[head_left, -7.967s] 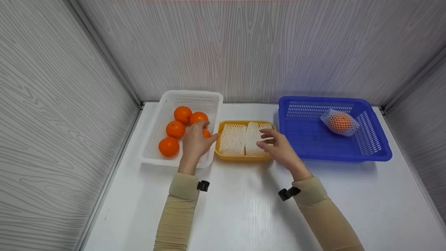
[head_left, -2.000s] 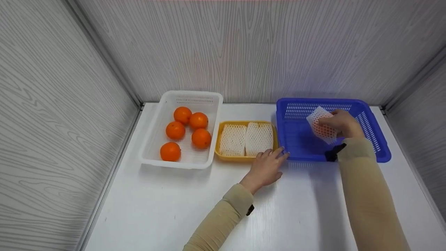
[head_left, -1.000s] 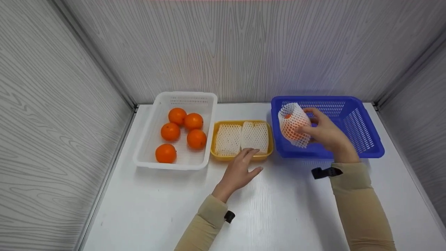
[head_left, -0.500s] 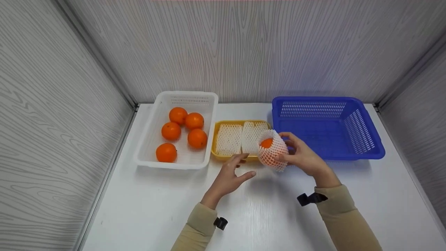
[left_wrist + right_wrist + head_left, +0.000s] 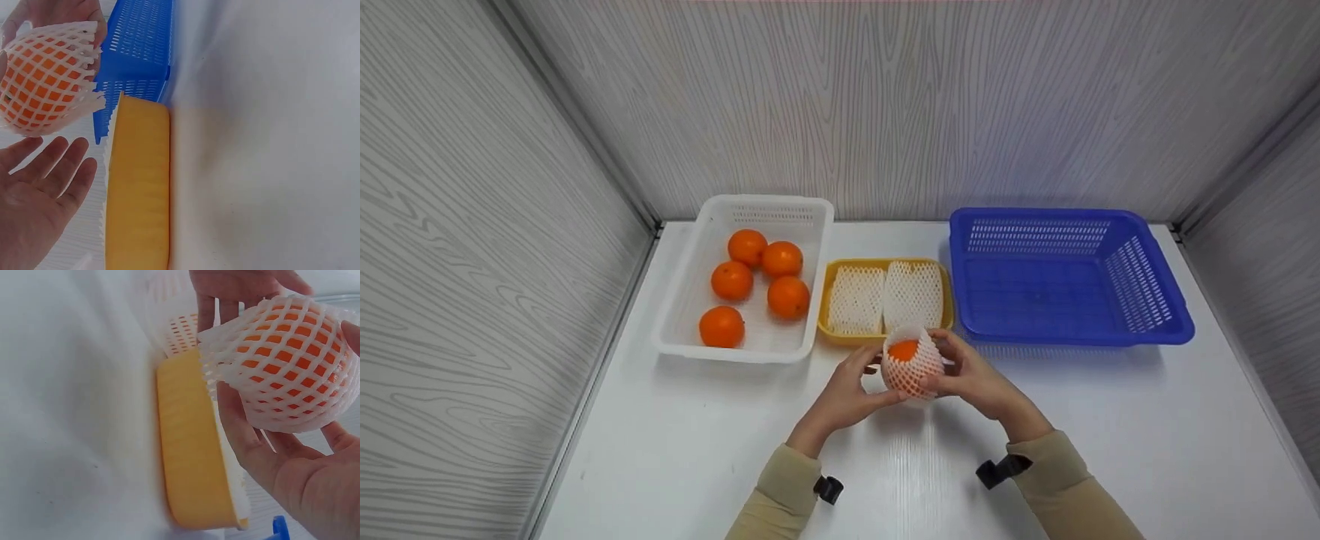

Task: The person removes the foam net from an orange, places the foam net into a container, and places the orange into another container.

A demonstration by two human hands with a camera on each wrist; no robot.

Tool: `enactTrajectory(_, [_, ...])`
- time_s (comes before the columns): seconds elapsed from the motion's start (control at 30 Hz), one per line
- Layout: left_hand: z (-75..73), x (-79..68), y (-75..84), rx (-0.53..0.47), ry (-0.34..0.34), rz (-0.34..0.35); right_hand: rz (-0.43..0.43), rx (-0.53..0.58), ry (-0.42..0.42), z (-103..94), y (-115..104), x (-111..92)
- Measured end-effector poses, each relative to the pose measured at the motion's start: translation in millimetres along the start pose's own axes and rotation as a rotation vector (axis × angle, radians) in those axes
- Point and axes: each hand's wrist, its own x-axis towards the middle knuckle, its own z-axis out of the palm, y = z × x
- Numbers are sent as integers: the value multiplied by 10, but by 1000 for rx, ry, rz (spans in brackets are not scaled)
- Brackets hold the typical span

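An orange in a white foam net [image 5: 911, 369] is held up in front of the yellow tray, the bare orange top showing through the net's opening. My right hand [image 5: 979, 382] grips it from the right, thumb on the near side, and in the right wrist view its fingers curl under the net [image 5: 292, 365]. At the left side is my left hand [image 5: 844, 394], its thumb tip at the net's lower edge. The left wrist view shows the left hand's fingers [image 5: 67, 174] loosely extended just below the net [image 5: 45, 79].
Behind the hands, the yellow tray [image 5: 847, 340] holds flat white foam nets [image 5: 913, 292] in two piles. To its left stands a white basket [image 5: 735, 352] with several oranges [image 5: 788, 298]. A blue basket [image 5: 1050, 337] stands on the right. A patterned wall [image 5: 847, 112] rises behind.
The right hand has taken the netted orange out of the blue basket and carried it left and nearer. The left hand has moved left from the yellow tray's front, then up to the orange.
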Motion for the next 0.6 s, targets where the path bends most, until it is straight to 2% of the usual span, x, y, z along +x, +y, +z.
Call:
enactTrajectory(0.13, [-15,-22,-50,-8,-22,-27,3,21,-7,68,133,9])
enactTrajectory(0.4, [-18,-24,-163,-34,-60,-11,61,22,-25,161,316,-11])
enactTrajectory(0.5, [-7,-19,-208,-44,-68,-17,66,-14,-40,170,370,-12])
enactTrajectory(0.6, [1,-23,-256,-51,-84,-41,34,-123,-47,159,417,-10])
